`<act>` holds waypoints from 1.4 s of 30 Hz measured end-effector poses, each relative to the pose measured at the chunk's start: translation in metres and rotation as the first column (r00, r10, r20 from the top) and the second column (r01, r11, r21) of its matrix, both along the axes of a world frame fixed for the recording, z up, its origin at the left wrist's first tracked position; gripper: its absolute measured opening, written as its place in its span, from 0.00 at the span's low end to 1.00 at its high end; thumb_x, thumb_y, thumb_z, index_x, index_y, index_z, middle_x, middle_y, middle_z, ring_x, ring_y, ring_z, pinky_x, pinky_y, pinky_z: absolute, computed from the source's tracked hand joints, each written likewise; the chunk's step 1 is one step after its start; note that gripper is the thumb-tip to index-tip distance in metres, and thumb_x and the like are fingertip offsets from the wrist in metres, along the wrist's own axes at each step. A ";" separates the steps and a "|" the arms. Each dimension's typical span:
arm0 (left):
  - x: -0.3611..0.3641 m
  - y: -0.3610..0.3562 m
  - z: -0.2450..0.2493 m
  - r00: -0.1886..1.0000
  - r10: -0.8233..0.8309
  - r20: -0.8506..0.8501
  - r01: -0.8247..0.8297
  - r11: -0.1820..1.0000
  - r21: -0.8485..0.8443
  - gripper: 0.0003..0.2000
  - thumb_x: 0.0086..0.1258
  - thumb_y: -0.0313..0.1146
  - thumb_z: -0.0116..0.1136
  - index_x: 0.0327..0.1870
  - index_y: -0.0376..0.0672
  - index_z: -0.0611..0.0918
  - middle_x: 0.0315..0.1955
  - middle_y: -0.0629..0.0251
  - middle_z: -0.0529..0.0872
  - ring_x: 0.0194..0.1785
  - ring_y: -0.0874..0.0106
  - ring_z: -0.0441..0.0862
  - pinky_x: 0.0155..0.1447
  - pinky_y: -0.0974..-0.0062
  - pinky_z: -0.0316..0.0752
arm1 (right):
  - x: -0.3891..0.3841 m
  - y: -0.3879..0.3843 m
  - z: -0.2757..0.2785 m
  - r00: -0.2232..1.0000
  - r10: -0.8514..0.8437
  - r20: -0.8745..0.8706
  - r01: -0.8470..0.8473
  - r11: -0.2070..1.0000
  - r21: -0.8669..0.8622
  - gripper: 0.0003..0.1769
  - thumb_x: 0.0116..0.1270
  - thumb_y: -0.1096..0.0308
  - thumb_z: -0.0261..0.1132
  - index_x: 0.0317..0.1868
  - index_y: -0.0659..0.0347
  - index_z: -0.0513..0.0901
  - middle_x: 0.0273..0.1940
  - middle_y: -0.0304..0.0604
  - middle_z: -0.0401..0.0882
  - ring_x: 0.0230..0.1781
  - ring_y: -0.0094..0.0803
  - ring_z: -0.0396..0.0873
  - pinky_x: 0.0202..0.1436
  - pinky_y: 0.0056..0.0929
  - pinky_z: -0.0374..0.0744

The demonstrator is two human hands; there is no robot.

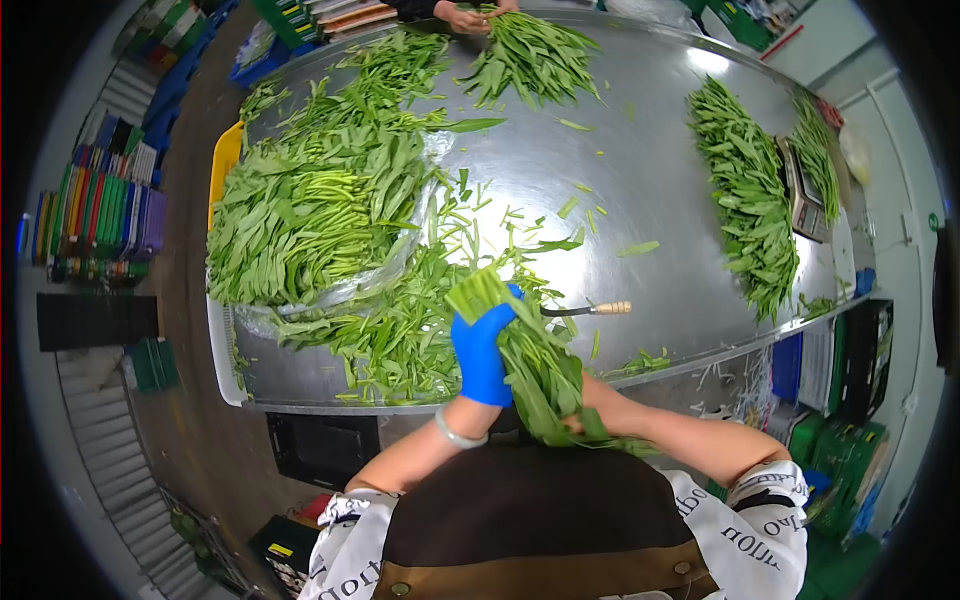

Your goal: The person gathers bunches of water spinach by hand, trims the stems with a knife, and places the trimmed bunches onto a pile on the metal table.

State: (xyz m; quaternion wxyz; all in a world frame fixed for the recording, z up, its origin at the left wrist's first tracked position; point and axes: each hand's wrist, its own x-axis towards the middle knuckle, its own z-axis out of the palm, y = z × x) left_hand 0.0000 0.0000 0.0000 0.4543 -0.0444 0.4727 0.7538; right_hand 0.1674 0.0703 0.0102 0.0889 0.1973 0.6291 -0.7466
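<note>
My left hand (482, 355), in a blue glove, is closed around a bunch of water spinach (540, 360) near its cut stem ends. The bunch slants down toward my apron, stems up and leaves lower right. My bare right hand (576, 422) is at the leafy end; leaves hide most of it, but the fingers that show are wrapped on the greens. A curved knife with a wooden handle (612, 308) lies on the metal table just beyond the bunch. Loose leaves and stem pieces (420, 325) lie beside my left hand.
A big heap of water spinach (320, 215) on clear plastic covers the table's left side. Across the table, another person's hands (470, 18) hold a bunch (530, 60). Bunches (740, 195) lie in a row at right beside a scale (806, 205). The table edge (690, 368) is near me.
</note>
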 end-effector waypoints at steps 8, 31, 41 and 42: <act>-0.019 -0.013 -0.025 0.957 -0.101 0.272 0.065 0.988 0.140 0.16 0.59 0.25 0.57 0.51 0.39 0.79 0.44 0.62 0.83 0.49 0.66 0.82 0.56 0.66 0.77 | 0.002 0.043 -0.028 0.971 0.147 0.189 -0.165 0.983 0.080 0.53 0.47 0.67 0.74 0.72 0.62 0.55 0.67 0.47 0.63 0.69 0.35 0.61 0.72 0.35 0.60; -0.069 -0.043 -0.161 0.844 -0.471 0.257 0.497 0.867 -0.046 0.40 0.66 0.51 0.60 0.76 0.58 0.52 0.68 0.64 0.65 0.64 0.63 0.69 0.61 0.58 0.68 | 0.006 0.053 -0.102 0.966 -0.116 0.233 -0.093 0.683 0.725 0.49 0.48 0.73 0.70 0.72 0.57 0.58 0.48 0.61 0.80 0.47 0.57 0.79 0.50 0.44 0.77; -0.071 -0.009 -0.121 0.704 -0.691 -0.162 0.634 0.715 -0.293 0.35 0.59 0.36 0.68 0.68 0.38 0.68 0.51 0.59 0.80 0.49 0.72 0.79 0.50 0.77 0.73 | 0.003 0.071 -0.019 0.904 -0.034 0.427 -0.400 0.289 0.870 0.53 0.44 0.82 0.62 0.74 0.48 0.55 0.42 0.58 0.81 0.39 0.58 0.79 0.38 0.48 0.77; -0.078 -0.006 -0.110 0.631 -0.727 -0.270 0.622 0.682 -0.384 0.24 0.58 0.35 0.69 0.54 0.34 0.78 0.39 0.64 0.83 0.41 0.74 0.79 0.44 0.78 0.74 | 0.006 0.073 -0.011 0.925 -0.052 0.376 -0.346 0.293 0.892 0.53 0.43 0.82 0.62 0.74 0.49 0.56 0.42 0.58 0.81 0.38 0.57 0.79 0.38 0.47 0.78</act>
